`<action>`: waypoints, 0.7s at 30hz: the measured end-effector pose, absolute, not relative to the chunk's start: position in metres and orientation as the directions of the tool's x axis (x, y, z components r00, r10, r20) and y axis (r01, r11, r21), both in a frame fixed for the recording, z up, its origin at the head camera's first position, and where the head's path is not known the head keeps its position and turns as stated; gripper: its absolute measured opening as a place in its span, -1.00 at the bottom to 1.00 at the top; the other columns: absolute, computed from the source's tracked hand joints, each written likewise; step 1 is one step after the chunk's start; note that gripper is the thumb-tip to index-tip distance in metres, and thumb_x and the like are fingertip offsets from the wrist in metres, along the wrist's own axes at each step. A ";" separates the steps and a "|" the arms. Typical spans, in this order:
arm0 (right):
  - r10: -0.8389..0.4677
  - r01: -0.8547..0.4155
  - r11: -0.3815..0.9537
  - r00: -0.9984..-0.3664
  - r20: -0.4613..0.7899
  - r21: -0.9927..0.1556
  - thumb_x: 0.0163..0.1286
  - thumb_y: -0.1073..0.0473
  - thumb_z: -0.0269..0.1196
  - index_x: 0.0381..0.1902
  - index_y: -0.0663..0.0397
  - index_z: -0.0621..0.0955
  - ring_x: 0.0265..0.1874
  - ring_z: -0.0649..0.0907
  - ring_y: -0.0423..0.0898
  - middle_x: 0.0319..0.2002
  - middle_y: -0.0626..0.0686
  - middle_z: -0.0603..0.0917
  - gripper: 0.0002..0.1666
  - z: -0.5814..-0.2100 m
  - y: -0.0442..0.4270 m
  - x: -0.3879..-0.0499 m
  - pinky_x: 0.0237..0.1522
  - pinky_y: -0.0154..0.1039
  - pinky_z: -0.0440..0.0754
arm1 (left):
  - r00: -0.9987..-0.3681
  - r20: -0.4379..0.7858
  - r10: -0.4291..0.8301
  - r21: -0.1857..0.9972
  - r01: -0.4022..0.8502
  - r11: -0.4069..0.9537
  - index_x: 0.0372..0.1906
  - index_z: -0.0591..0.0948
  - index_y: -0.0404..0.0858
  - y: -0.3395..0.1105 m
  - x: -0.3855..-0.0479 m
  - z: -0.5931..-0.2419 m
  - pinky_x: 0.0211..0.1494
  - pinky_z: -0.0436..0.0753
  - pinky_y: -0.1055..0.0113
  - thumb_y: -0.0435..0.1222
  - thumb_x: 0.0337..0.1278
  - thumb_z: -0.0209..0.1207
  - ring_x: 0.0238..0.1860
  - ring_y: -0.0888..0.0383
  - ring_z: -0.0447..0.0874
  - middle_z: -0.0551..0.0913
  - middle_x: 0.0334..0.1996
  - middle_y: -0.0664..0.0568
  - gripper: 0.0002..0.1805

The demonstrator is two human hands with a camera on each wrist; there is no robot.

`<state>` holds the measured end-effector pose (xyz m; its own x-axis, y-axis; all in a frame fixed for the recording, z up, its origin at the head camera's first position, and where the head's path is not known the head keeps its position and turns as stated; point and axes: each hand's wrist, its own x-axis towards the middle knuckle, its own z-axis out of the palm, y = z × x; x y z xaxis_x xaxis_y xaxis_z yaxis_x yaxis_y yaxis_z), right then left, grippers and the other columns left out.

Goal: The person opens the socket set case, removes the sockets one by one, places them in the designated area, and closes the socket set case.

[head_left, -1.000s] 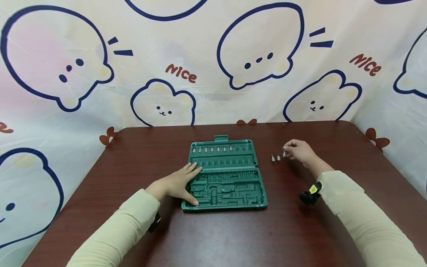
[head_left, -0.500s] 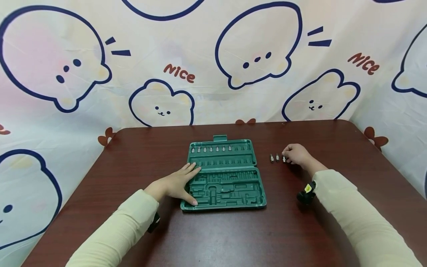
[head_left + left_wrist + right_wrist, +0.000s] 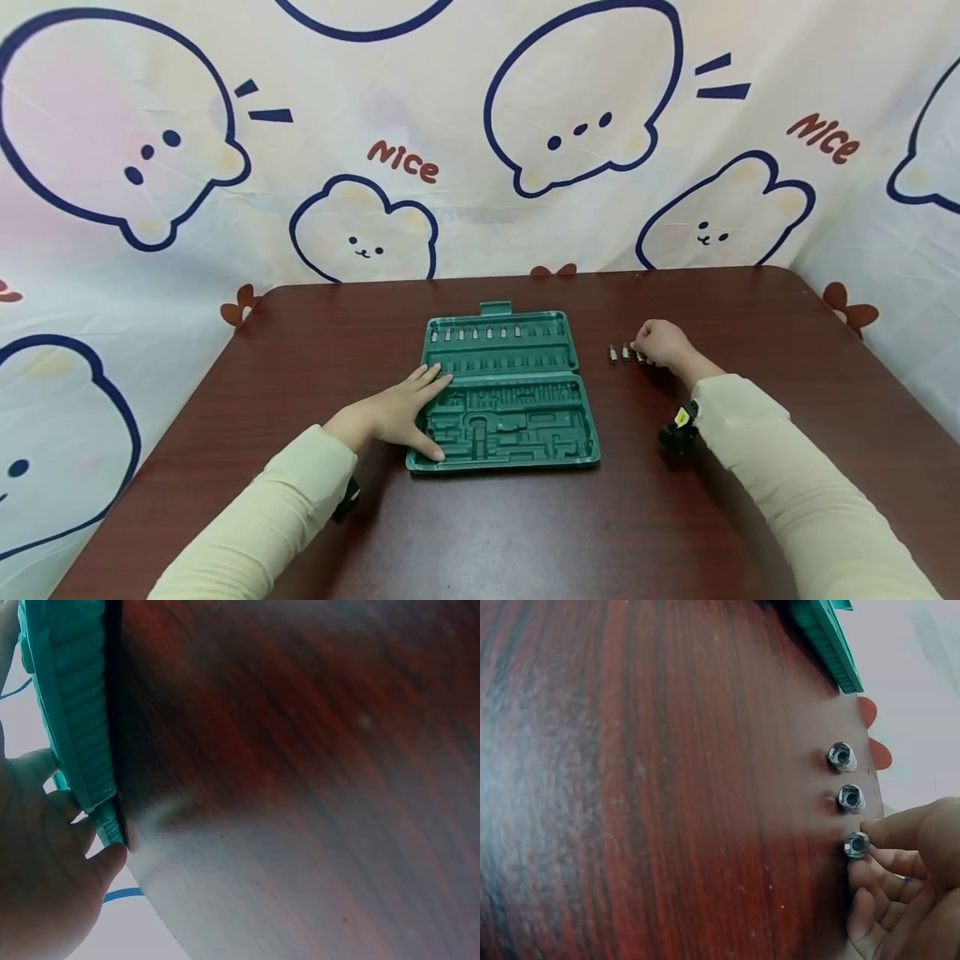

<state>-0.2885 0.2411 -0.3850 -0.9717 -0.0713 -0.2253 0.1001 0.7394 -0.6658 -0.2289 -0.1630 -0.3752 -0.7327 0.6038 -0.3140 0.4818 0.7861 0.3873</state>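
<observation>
A green plastic tool case (image 3: pixel 517 423) lies open on the table, with moulded slots in both halves. My left hand (image 3: pixel 397 408) rests on its left side, fingers spread; in the left wrist view the left hand (image 3: pixel 45 855) touches the case's side wall (image 3: pixel 75 705). To the right of the case, my right hand (image 3: pixel 666 343) pinches a small silver socket (image 3: pixel 856 844) between thumb and finger, down at the table. Two more sockets, a nearer one (image 3: pixel 851 798) and a farther one (image 3: pixel 842 757), lie beside it in a row.
Several silver sockets (image 3: pixel 474 334) sit in the left part of the upper slot row. The dark red-brown table (image 3: pixel 480 533) ends at a patterned cloth (image 3: pixel 465 225) behind. A black wrist camera (image 3: pixel 678 429) hangs below the right sleeve.
My right hand has brought the pinched socket slightly nearer, down to the end of the row of two sockets. The left hand and the case have stayed in place.
</observation>
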 end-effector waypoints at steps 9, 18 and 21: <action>-0.070 0.090 0.755 -0.974 -0.217 -0.649 0.29 0.29 -0.02 -0.39 0.30 0.42 -0.62 0.45 -0.10 -0.54 0.09 0.46 -0.85 -0.384 0.241 -0.290 -0.55 -0.26 0.40 | -0.746 -0.342 0.572 0.360 0.458 0.813 0.35 -0.11 -0.10 -0.161 -0.229 -0.372 0.16 0.07 -0.04 0.24 -0.48 0.24 0.30 0.01 -0.42 -0.26 0.33 -0.02 0.21; -0.070 0.086 0.759 -0.975 -0.212 -0.645 0.28 0.28 -0.01 -0.36 0.32 0.42 -0.62 0.44 -0.10 -0.52 0.10 0.47 -0.85 -0.384 0.243 -0.290 -0.55 -0.26 0.40 | -0.747 -0.345 0.568 0.348 0.460 0.817 0.35 -0.13 -0.08 -0.160 -0.229 -0.373 0.16 0.07 -0.03 0.25 -0.48 0.23 0.30 0.02 -0.43 -0.28 0.33 0.00 0.21; -0.054 0.089 0.763 -0.978 -0.201 -0.640 0.28 0.28 -0.01 -0.36 0.32 0.42 -0.61 0.42 -0.09 -0.49 0.11 0.47 -0.85 -0.385 0.243 -0.291 -0.57 -0.27 0.38 | -0.744 -0.349 0.570 0.347 0.462 0.816 0.35 -0.14 -0.08 -0.160 -0.228 -0.373 0.16 0.07 -0.03 0.24 -0.47 0.23 0.30 0.02 -0.43 -0.28 0.33 -0.01 0.21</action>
<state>-0.2906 0.2433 -0.3848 -0.9780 -0.0543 -0.2013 0.0893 0.7633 -0.6398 -0.2281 -0.1604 -0.3732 -0.7443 0.5695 -0.3487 0.4620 0.8162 0.3469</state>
